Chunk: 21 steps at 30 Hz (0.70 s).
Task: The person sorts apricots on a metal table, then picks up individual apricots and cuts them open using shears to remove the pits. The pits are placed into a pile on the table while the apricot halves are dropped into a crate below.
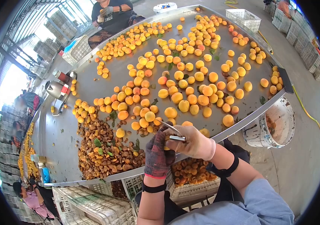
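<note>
My left hand (pixel 157 155), in a dark, red-stained glove, is closed at the near edge of the metal table. It holds an apricot (pixel 166 147), mostly hidden, with only a bit of orange showing between my hands. Beside it my right hand (pixel 194 143), in a pale glove, grips a small knife (pixel 177 138) with a shiny metal handle. The knife's blade points up and left over the table. Whole apricots (pixel 183 105) lie spread beyond my hands. To the left is a heap of brown pits (pixel 107 155). A crate of apricot halves (pixel 193 173) stands below the table edge.
The metal table (pixel 66 129) has a raised rim. A stained white bucket (pixel 279 122) stands at its right. Empty-looking crates (pixel 92 204) are below left. A kettle (pixel 56 90) sits on the left side. One person (pixel 111 15) works opposite, another (pixel 36 200) at lower left.
</note>
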Tool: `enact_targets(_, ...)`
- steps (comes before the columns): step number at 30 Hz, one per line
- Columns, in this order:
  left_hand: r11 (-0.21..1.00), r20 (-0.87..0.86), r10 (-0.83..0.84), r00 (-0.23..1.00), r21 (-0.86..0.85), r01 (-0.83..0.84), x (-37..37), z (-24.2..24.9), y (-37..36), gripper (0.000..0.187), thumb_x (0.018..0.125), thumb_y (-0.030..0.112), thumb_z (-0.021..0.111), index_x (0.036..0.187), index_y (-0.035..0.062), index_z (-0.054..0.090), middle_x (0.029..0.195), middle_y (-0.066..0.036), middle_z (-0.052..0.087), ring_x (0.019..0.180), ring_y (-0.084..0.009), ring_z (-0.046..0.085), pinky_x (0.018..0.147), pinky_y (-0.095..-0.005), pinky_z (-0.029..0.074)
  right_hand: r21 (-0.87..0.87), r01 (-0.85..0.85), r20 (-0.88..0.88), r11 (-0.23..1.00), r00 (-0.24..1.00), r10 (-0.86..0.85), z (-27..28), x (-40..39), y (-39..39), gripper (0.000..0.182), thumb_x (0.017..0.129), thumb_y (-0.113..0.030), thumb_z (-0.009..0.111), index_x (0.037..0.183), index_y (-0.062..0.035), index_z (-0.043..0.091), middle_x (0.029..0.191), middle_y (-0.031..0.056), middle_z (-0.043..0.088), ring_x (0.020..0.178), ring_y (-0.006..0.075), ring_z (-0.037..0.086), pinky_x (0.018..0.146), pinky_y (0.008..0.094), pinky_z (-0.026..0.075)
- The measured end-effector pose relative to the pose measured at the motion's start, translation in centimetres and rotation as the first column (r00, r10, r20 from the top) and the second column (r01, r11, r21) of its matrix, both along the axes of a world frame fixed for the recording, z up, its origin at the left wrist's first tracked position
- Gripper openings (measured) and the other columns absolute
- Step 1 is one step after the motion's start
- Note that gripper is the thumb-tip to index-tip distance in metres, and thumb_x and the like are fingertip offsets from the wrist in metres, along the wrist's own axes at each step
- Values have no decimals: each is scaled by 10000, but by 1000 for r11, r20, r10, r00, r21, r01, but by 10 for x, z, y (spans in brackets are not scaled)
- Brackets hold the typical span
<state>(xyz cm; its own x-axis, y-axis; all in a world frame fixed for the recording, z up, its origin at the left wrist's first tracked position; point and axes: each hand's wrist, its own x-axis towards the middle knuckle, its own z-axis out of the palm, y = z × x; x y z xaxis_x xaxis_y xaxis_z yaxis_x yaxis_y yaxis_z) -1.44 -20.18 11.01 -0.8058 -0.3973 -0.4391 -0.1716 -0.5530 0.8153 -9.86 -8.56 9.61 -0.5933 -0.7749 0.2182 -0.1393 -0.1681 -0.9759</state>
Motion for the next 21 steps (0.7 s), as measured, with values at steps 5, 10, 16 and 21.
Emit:
enact_targets(5, 986, -40, 22, 999, 168, -15, 4, -13, 0, 394, 939, 405, 519, 1170, 92, 585, 683, 5, 583, 426, -66, 469, 350, -192, 319, 96, -85, 78, 992, 994, 78, 2, -4, 4, 312, 890, -140, 630, 1172, -19, 574, 823, 33, 606, 729, 85, 542, 656, 254, 468)
enact_targets(10, 986, -156, 27, 987, 167, -1, 3, -25, -3, 423, 948, 397, 509, 1235, 89, 546, 766, -16, 602, 456, -78, 494, 369, -198, 348, 104, -178, 208, 979, 966, 154, 9, -13, 3, 311, 891, -132, 618, 1178, -18, 583, 825, 10, 611, 718, 68, 554, 646, 211, 469)
enact_targets(16, 977, -213, 142, 967, 186, -103, -3, -29, -5, 436, 957, 375, 499, 1255, 58, 529, 895, -91, 632, 624, -176, 609, 537, -301, 504, 174, 275, 534, 946, 780, -325, 25, -21, 7, 251, 883, -87, 536, 1117, -13, 586, 642, 34, 535, 439, 89, 482, 379, 228, 384)
enact_targets(21, 956, -249, 81, 965, 293, -5, -5, -47, -4, 432, 958, 354, 504, 1240, 27, 529, 908, -120, 645, 706, -235, 656, 647, -370, 552, -318, 627, 739, 711, 634, -228, 28, -28, 4, 261, 882, -63, 503, 1136, -15, 538, 596, 26, 469, 353, 90, 329, 327, 239, 240)
